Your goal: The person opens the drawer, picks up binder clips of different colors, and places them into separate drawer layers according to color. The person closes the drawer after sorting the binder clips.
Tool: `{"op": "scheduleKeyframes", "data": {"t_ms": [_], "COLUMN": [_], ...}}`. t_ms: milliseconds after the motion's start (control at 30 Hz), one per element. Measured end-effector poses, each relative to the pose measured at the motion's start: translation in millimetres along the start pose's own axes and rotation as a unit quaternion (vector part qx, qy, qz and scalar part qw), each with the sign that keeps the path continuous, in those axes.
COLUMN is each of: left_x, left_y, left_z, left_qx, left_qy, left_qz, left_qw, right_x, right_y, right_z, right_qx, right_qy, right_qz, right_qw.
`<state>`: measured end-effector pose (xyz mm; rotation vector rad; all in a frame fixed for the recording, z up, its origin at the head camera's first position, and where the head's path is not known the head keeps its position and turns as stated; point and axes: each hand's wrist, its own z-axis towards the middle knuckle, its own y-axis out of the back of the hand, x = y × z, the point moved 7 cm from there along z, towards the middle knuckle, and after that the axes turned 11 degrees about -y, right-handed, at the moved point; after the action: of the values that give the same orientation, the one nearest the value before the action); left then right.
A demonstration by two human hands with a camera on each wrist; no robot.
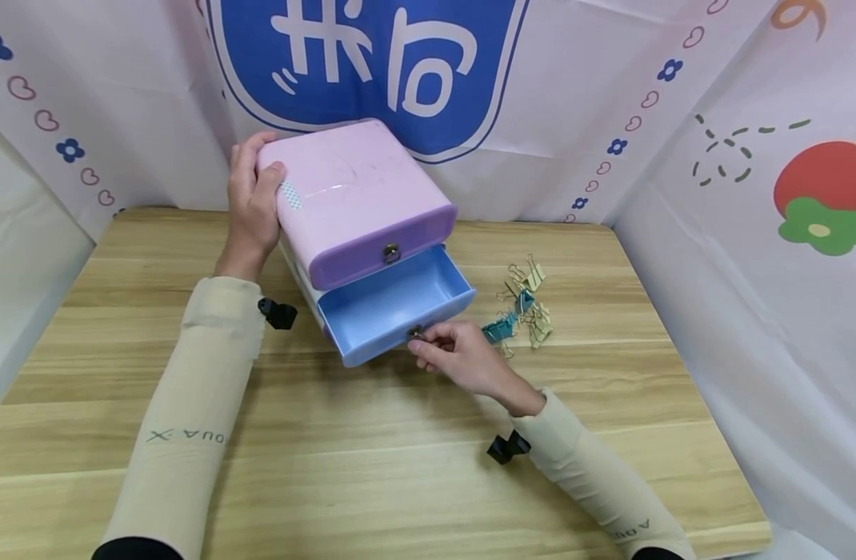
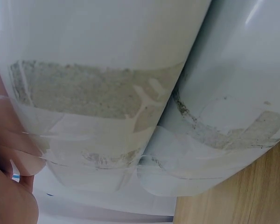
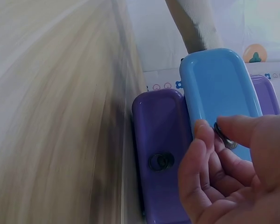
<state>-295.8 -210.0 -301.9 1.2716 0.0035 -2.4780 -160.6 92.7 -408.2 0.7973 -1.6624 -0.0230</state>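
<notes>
A small stacked drawer unit with a pink top [image 1: 358, 187] stands on the table, turned at an angle. Its blue drawer [image 1: 400, 292] is pulled out, and no items show inside it. My right hand [image 1: 463, 354] pinches the metal ring pull [image 3: 225, 136] on the blue drawer's front between thumb and fingers. At the unit's back left, my left hand [image 1: 253, 198] grips the top section, thumb on the pink top near a patterned strip of tape. Below the blue drawer, a purple drawer front [image 3: 161, 135] with its own ring pull shows in the right wrist view.
Several green, teal and yellowish binder clips [image 1: 524, 307] lie in a loose pile right of the unit. The wooden table [image 1: 316, 467] meets a printed white cloth [image 1: 540, 117] behind. Black wrist cameras sit on both sleeves.
</notes>
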Motion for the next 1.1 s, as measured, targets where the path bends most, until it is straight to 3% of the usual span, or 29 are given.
{"op": "scheduleKeyframes", "data": {"t_ms": [200,467,700,1100], "left_x": [9.7,11.4,10.7,11.9], "left_y": [0.3,0.0,1.0,0.9], "left_z": [1.8,2.8,2.6,2.1], "left_qx": [0.003,0.006,0.006,0.005], "left_qy": [0.003,0.002,0.004,0.002], "left_qz": [0.001,0.005,0.007,0.011], "left_qw": [1.0,1.0,1.0,0.9999], "right_x": [-4,6,15,3], "right_y": [4,25,51,91], "right_z": [-4.2,-20.6,-32.5,-34.7], "right_qx": [-0.023,-0.069,-0.133,-0.2], "right_qy": [0.008,0.06,0.085,0.06], "right_qz": [-0.065,-0.15,-0.267,-0.368], "right_qw": [0.9976,0.9844,0.9505,0.9061]}}
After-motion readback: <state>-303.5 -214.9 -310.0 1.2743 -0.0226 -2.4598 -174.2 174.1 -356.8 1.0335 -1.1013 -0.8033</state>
